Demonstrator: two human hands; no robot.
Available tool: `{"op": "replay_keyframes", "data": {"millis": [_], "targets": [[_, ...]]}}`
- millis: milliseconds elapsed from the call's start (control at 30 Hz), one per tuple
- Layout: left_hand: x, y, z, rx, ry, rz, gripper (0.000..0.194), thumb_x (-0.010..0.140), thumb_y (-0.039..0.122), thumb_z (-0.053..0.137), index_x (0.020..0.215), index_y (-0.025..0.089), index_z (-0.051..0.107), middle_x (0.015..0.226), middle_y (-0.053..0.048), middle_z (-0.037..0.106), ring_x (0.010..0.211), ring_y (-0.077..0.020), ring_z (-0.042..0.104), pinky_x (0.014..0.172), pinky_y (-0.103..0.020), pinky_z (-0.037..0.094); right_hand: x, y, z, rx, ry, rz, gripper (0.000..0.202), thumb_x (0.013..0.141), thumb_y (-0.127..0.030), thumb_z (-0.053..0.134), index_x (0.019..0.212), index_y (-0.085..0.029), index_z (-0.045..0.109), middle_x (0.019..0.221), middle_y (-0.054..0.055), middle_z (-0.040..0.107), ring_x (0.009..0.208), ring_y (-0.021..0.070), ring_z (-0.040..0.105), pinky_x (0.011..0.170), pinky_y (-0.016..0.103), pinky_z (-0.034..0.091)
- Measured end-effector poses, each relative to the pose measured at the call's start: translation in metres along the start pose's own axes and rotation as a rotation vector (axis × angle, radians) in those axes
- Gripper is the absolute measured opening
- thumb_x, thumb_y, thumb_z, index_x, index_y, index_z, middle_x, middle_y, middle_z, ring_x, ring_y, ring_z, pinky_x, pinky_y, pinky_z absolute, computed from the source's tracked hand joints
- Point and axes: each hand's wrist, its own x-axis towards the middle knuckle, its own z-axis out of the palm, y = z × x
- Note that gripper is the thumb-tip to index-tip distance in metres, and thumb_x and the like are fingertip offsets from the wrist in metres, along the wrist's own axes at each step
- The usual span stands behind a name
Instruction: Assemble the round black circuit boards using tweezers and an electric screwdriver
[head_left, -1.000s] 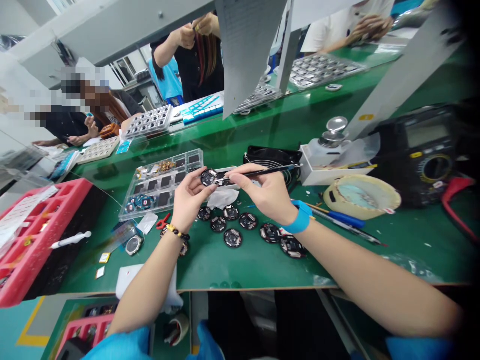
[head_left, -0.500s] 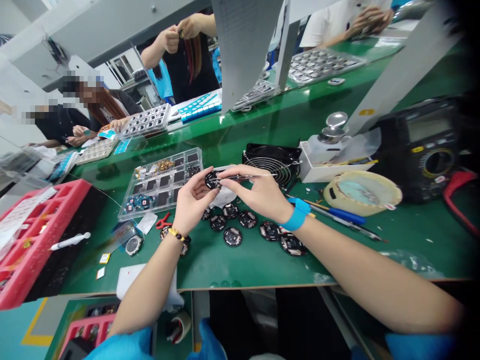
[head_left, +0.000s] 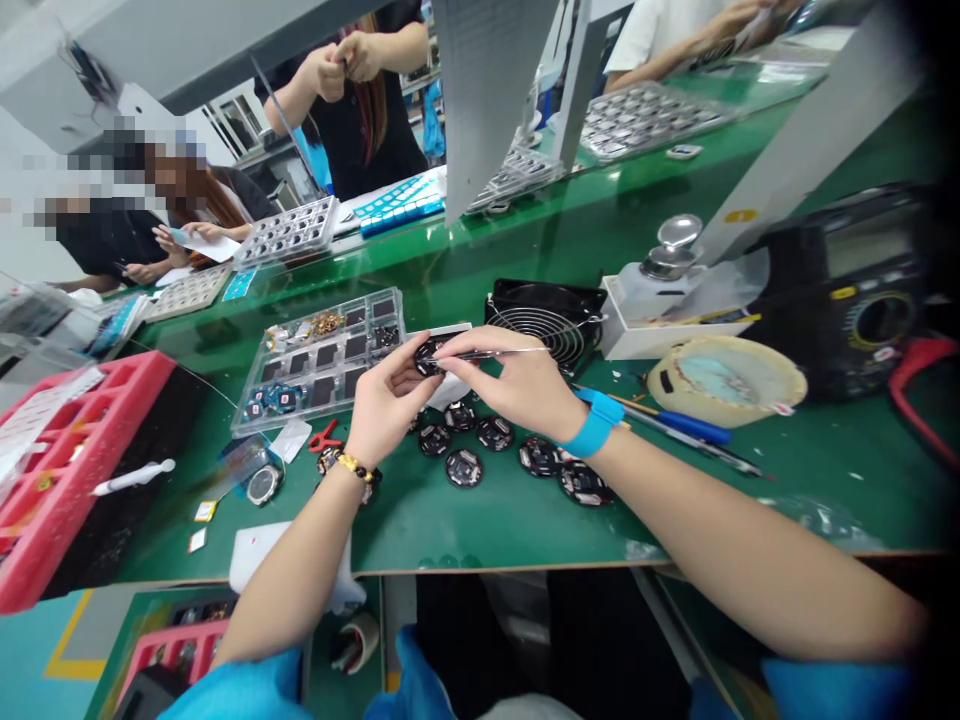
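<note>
My left hand (head_left: 386, 408) pinches a small round black part (head_left: 426, 356), perhaps a watch housing, between thumb and fingers above the bench. My right hand (head_left: 519, 388) grips thin metal tweezers (head_left: 517, 351), whose tip reaches the held part; the contact itself is partly hidden by fingers. Below both hands lie several similar black discs with small components, among them one near the front (head_left: 463, 467). A clear compartment tray (head_left: 324, 388) with small parts stands left of my left hand. A red clip (head_left: 325, 437) lies near my left wrist.
A black fan (head_left: 546, 318) stands behind my right hand. To the right are a round yellowish bowl (head_left: 671, 392), a white box with a pump bottle (head_left: 630, 335), pens and a multimeter (head_left: 862, 310). A red foam tray (head_left: 142, 385) is at left. Co-workers sit across the bench.
The held black part is tilted differently, and the tweezers lie slightly flatter across it. The view has shifted slightly. Across the bench, one co-worker now holds up a white sheet.
</note>
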Motion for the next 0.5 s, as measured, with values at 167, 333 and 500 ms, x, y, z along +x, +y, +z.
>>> {"op": "replay_keyframes", "data": {"millis": [167, 333, 500], "targets": [[0.0001, 0.0012, -0.0007, -0.009, -0.019, 0.005, 0.065, 0.082, 0.030, 0.084, 0.143, 0.017, 0.065, 0.122, -0.012, 0.077, 0.098, -0.0200, 0.074, 0.084, -0.031, 0.064, 0.0020, 0.0002, -0.0021, 0.046, 0.010, 0.082, 0.008, 0.094, -0.026, 0.074, 0.095, -0.023, 0.081, 0.104, 0.004, 0.082, 0.101, 0.0242, 0.077, 0.090, 0.038, 0.061], [-0.0001, 0.0034, -0.0016, -0.022, -0.026, 0.016, 0.064, 0.081, 0.031, 0.086, 0.141, 0.019, 0.067, 0.117, -0.010, 0.078, 0.091, -0.0179, 0.073, 0.083, -0.032, 0.064, 0.0044, -0.0005, -0.0059, 0.061, 0.004, 0.096, 0.010, 0.094, -0.027, 0.073, 0.093, -0.022, 0.082, 0.101, 0.004, 0.083, 0.100, 0.0244, 0.077, 0.091, 0.038, 0.059], [0.0026, 0.0009, -0.0039, -0.056, -0.023, 0.011, 0.064, 0.081, 0.030, 0.086, 0.141, 0.020, 0.067, 0.114, -0.009, 0.078, 0.089, -0.0180, 0.073, 0.085, -0.034, 0.065, 0.0047, -0.0008, -0.0089, 0.078, -0.017, 0.089, 0.011, 0.095, -0.029, 0.073, 0.092, -0.022, 0.081, 0.097, 0.003, 0.083, 0.095, 0.0239, 0.077, 0.087, 0.038, 0.058]]}}
